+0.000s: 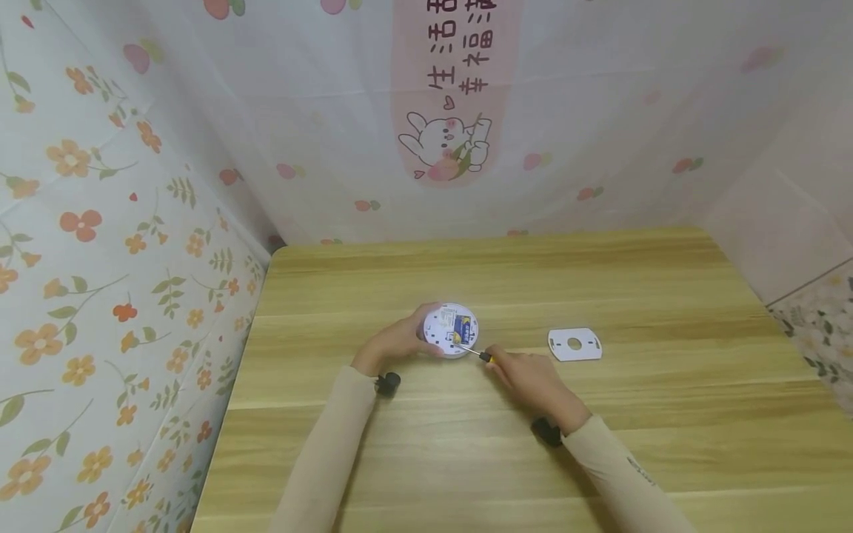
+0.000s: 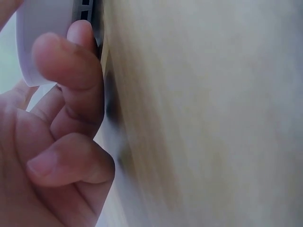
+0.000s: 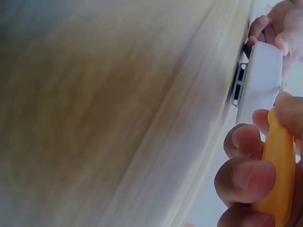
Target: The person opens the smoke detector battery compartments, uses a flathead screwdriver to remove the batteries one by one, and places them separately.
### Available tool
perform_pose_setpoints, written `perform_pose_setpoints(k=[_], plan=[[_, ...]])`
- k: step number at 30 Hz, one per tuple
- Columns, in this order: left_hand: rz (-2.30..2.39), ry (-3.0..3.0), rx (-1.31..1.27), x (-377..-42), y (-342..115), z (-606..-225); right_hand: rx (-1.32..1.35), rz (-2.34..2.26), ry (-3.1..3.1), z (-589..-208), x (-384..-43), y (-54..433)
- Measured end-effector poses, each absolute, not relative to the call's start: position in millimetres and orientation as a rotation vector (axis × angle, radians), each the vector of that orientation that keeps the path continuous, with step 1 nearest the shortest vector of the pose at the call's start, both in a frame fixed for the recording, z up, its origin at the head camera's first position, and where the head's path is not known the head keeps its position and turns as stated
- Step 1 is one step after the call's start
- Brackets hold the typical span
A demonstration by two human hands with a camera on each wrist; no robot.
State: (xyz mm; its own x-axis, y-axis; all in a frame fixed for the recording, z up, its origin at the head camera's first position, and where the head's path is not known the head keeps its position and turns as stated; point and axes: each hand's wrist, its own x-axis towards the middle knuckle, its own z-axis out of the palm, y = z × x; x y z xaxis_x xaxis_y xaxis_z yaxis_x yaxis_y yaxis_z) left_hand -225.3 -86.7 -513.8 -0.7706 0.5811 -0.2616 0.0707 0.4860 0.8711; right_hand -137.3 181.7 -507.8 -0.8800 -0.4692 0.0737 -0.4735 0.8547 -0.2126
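Note:
My left hand (image 1: 398, 339) grips the left edge of a round white smoke detector (image 1: 436, 329), its back with printed labels facing up. A blue and yellow battery (image 1: 463, 323) shows in the detector's back. Dark vent slots line its lower side in the right wrist view, close over the table. My right hand (image 1: 533, 379) holds a screwdriver with a yellow handle (image 3: 278, 163), fingers curled round it. The thin metal shaft (image 1: 470, 350) points left, its tip over the detector's back beside the battery.
A white mounting plate (image 1: 557, 346) with a round central hole lies on the wood-grain table (image 1: 480, 459), right of the detector. Printed cloth curtains (image 1: 320, 133) hang behind and to the left. Black wrist straps (image 1: 388, 384) are on both wrists.

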Motion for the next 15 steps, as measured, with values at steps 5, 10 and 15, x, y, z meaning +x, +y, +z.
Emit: perform_pose_setpoints(k=[5,10,15], plan=[[1.262,2.188,0.514,-225.8,-87.2,-515.2,0.766,0.378,-3.024,-507.5,-138.5,181.9],[1.260,2.186,0.503,-225.5,-87.4,-515.4,0.763,0.406,-3.041,-505.6,-138.3,181.3],[1.261,2.180,0.505,-225.5,-87.3,-514.6,0.737,0.442,-3.025,-501.2,-138.5,181.8]])
